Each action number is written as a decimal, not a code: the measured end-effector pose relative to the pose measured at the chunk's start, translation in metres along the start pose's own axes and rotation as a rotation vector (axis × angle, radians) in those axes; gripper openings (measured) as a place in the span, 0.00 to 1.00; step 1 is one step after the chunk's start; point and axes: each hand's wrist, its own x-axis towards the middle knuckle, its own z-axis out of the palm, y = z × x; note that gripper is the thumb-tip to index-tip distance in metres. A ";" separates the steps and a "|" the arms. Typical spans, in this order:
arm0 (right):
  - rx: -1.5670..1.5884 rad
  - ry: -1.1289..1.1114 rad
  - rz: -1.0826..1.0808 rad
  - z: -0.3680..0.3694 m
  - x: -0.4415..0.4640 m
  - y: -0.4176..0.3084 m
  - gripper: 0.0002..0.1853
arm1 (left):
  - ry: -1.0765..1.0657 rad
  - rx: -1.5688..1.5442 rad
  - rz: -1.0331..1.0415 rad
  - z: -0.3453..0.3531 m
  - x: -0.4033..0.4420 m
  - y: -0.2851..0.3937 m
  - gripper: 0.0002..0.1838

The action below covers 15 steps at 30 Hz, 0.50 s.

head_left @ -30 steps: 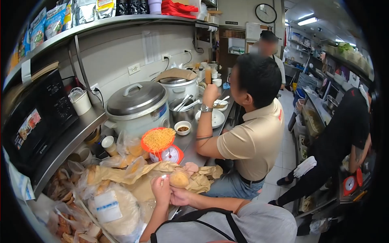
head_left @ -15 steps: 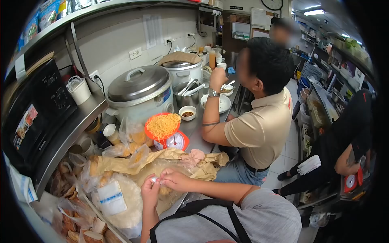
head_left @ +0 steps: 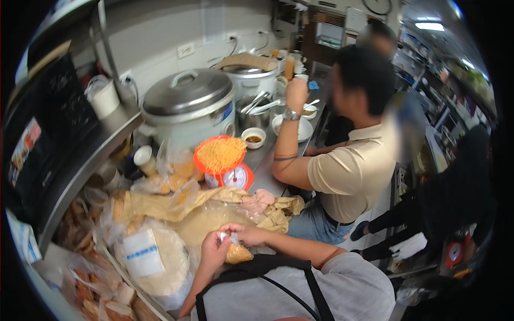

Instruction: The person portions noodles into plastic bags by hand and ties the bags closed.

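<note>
A small clear plastic bag of yellow noodles hangs close to my body. My left hand pinches the bag's gathered neck, where a bit of white plastic shows. My right hand is closed on the same neck from the other side. Just beyond my hands are crumpled brown paper and a large clear bag with pale contents. Behind the paper, an orange-red kitchen scale bears a heap of loose yellow noodles.
A large lidded rice cooker stands against the wall. A sauce bowl is beside it. Bagged bread lies at lower left. A seated person in a beige shirt is close on my right. A black oven stands at left.
My view has shifted, so the counter sits differently in it. The noodle bag, mostly hidden before, now shows below my hands. The pinch on its neck continues.
</note>
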 end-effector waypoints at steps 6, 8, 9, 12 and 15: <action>-0.122 -0.158 0.039 -0.006 0.014 -0.009 0.05 | 0.117 0.305 0.354 -0.012 0.000 0.014 0.04; -0.268 -0.118 -0.009 0.001 0.017 -0.006 0.06 | 0.252 0.476 0.533 -0.019 0.004 0.015 0.04; -0.276 -0.097 -0.013 0.005 0.017 -0.005 0.06 | 0.273 0.482 0.484 -0.022 0.004 0.014 0.03; -0.193 -0.036 0.044 0.019 0.012 0.000 0.06 | 0.326 0.348 0.212 -0.019 -0.013 -0.002 0.02; -0.391 -0.119 0.097 0.011 0.009 0.015 0.05 | 0.325 0.099 -0.031 -0.019 -0.015 -0.016 0.04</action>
